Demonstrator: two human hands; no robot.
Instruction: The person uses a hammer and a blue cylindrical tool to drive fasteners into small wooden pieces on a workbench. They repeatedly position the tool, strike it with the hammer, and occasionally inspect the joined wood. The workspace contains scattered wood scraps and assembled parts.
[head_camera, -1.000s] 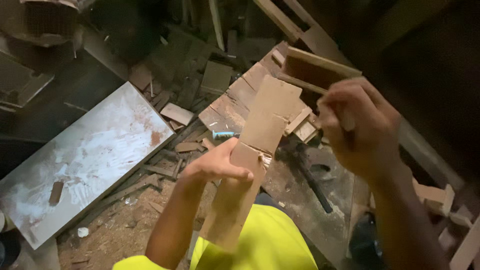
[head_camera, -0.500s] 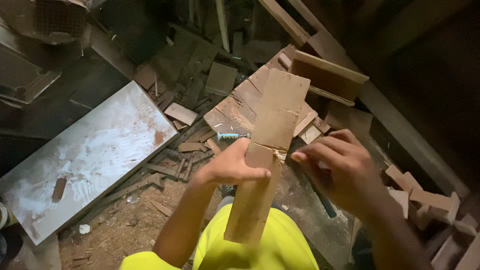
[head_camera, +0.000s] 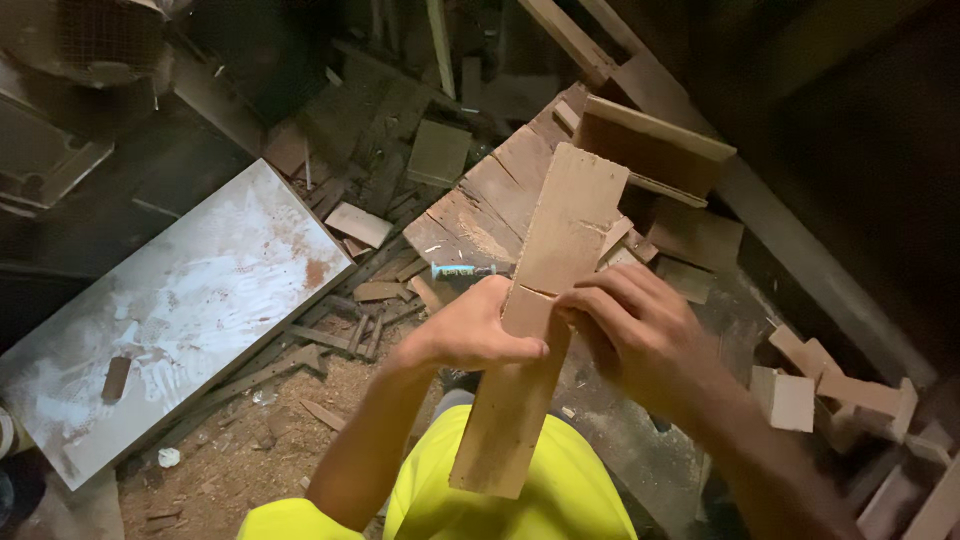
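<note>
A long, flat wooden board (head_camera: 540, 310) is being held near its middle by 2 hands, above the lap. The left hand (head_camera: 470, 330) is being wrapped closed around its left edge; the right hand (head_camera: 640, 335) is being pressed on its face, fingers curled at the right edge. It is judged stiff, light, rough-grained and splintery; a crack is showing just above the grip, so holding below it seems safest.

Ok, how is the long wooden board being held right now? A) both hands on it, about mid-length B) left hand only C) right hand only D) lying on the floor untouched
A: the left hand and the right hand both grip the long wooden board from opposite sides near its middle.
</note>
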